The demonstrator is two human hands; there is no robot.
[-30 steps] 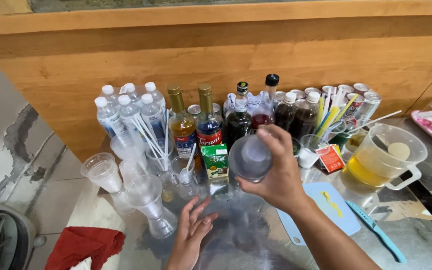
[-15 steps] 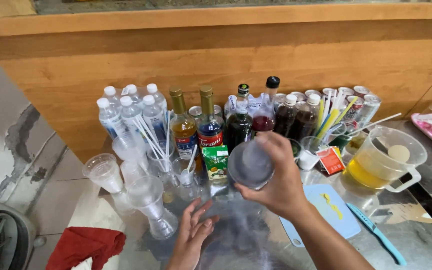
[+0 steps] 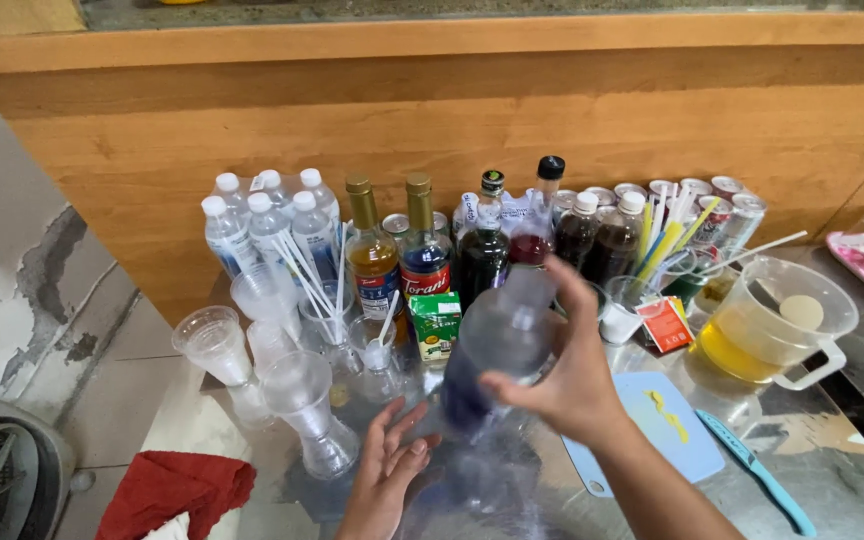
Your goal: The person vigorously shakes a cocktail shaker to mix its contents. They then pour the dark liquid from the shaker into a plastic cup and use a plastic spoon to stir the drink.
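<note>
My right hand [image 3: 567,375] grips a clear plastic bottle [image 3: 497,345] with dark blue liquid at its lower end; the bottle is blurred and tilted, its top toward the upper right. My left hand [image 3: 387,470] is open, fingers spread, just below and left of the bottle's lower end, resting near the glossy tabletop [image 3: 812,450]. Right behind the bottle stand two syrup bottles with gold caps [image 3: 374,255], a small green carton [image 3: 436,325] and dark syrup bottles [image 3: 482,250].
Several capped water bottles [image 3: 267,225] and clear plastic cups [image 3: 214,342] with straws crowd the left. A measuring jug of yellow liquid [image 3: 772,325], a light blue cutting board [image 3: 667,420], a blue knife [image 3: 757,485], cans and coloured straws lie right. A red cloth [image 3: 172,490] sits lower left.
The bottle in my right hand has dropped lower and tipped, from showing its base toward me to lying slanted. My left hand stays open beneath it.
</note>
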